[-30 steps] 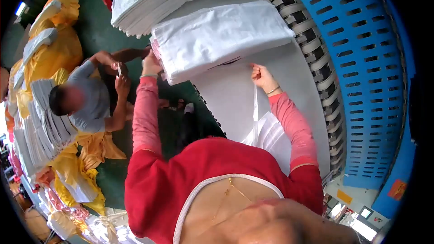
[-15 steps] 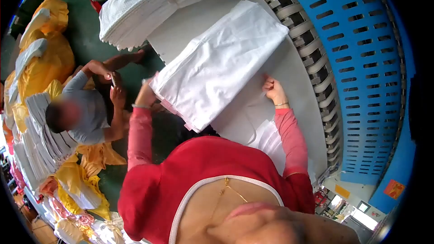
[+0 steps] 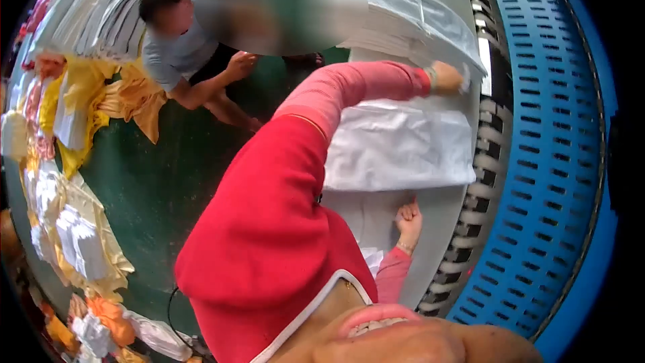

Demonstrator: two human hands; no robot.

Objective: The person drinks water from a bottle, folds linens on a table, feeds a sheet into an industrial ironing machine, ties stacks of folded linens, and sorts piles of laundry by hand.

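Observation:
A folded white cloth bundle (image 3: 403, 148) lies crosswise on the grey table. My left hand (image 3: 447, 78) has its fingers drawn together beyond the bundle's far edge, near the tied white stack (image 3: 430, 17). A small pale thing shows at its blurred fingertips. On the near side of the bundle, my right hand (image 3: 408, 220) is closed, slightly apart from the cloth; what it pinches is too small to make out. Some white material (image 3: 371, 259) lies partly hidden near my body.
A seated person (image 3: 178, 47) is at the upper left, beside stacked white cloth (image 3: 111, 10) and yellow bags. The grey table (image 3: 430, 255) borders a belt mechanism (image 3: 487, 161) and a slotted blue panel (image 3: 551, 141) on the right.
My left hand has left the bundle's left end and reached across to its far right side. The bundle has turned to lie more crosswise. The whole view has shifted and turned.

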